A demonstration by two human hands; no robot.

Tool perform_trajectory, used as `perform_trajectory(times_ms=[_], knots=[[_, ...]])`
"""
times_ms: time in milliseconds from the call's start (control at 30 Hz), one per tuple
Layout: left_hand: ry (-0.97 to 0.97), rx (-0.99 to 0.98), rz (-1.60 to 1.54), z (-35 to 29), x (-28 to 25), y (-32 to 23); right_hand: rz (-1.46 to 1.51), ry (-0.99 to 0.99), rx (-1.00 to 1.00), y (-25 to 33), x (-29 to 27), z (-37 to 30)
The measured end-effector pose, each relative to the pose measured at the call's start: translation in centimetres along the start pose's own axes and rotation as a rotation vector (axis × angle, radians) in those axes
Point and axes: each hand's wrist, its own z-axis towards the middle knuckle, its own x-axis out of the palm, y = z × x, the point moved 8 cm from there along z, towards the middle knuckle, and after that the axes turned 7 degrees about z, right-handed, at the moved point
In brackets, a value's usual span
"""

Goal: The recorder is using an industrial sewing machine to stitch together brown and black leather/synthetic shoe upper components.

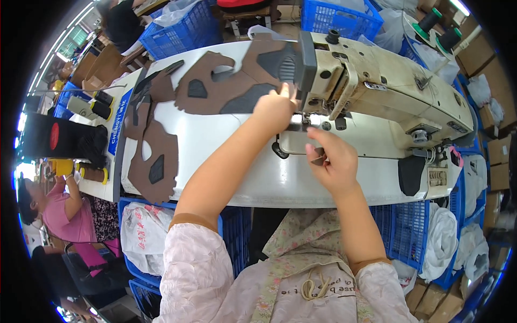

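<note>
A garment-clad worker's bare hands meet at an industrial sewing machine (pixel 388 81), its cream arm stretching off to the right of the fingers over a white table (pixel 215 167). The left hand (pixel 276 112) reaches forward to the machine's head, its index and middle fingers extended over the edge of a brown panel (pixel 245 78) with dark grey patches; whether they pinch the material or merely press on it, one cannot tell. The right hand (pixel 336 160), nearer the worker, has its index finger and thumb apart, while the other fingers curl around a small dark brown piece (pixel 319 156), its exact kind unclear. Just ahead of the right fingers and beside the left ones sits the presser foot (pixel 306 120). The brown panel lies under and beyond the left fingertips, and more patched brown panels (pixel 142 175) spread away to their left, some overlapping, toward the table's end. Well to the right of the right fingers, a black flat piece (pixel 411 175) lies at the table's near edge. Far beyond the left fingers stands a blue crate (pixel 175 32); well off to their left, a co-worker in a pink top (pixel 67 212) sits.
</note>
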Motion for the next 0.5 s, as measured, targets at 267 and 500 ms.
perform_trajectory(times_ms=[267, 500], knots=[[0.122, -0.187, -0.034, -0.6, 1.6, 7.2, 0.51, 0.277, 0.59, -1.9, 7.3, -5.4], [0.016, -0.243, -0.126, -1.5, 2.0, 8.3, 1.198, -0.026, 1.28, -6.5, 13.0, -5.2]])
